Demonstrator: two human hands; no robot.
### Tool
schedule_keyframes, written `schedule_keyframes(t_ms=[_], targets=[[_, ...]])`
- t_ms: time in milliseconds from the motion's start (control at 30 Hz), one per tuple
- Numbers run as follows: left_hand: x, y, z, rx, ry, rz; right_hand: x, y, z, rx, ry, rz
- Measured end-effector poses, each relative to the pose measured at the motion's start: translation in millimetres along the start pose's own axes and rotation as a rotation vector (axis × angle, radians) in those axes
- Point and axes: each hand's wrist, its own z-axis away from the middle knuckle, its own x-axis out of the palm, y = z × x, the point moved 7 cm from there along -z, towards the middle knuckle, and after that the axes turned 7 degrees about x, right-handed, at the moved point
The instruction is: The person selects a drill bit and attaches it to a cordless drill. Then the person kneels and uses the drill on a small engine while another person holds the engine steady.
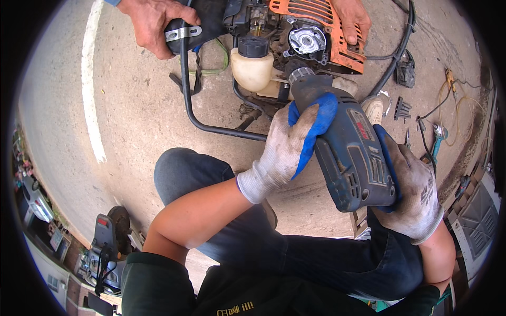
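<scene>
Between gloved fingers (326, 109), power drill (361, 150), slanted

Head view: left camera of a side-by-side fisheye pair, head-worn. Looks steeply down over person's torso (284, 292) at lower edge; gloved hands (278, 150) close, centre to right; engine (308, 43) lies beyond, at top. Wide, upright, unmirrored; white painted line (90, 84) bows along left side.

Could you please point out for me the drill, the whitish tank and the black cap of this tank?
Drill (354, 150): head view, on the middle of its dark housing.
Whitish tank (251, 71): head view, on its side wall.
Black cap (253, 47): head view, on its ridged side.
</scene>
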Motion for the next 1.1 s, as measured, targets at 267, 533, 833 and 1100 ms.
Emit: schedule_keyframes(t_ms=[267, 533, 833, 1100], targets=[[3, 9, 7, 0.321, -0.217, -0.405, 2, 3, 1, -0.005, -0.002, -0.015], [1, 16, 4, 0.382, -0.132, -0.584, 5, 6, 3, 0.029, -0.043, 0.003], [-2, -15, 4, -0.355, 0.024, 0.156, 5, 6, 3, 0.050, -0.047, -0.029], [-3, 10, 1, 0.197, -0.097, -0.345, 4, 2, 2, 0.030, -0.023, 0.017]])
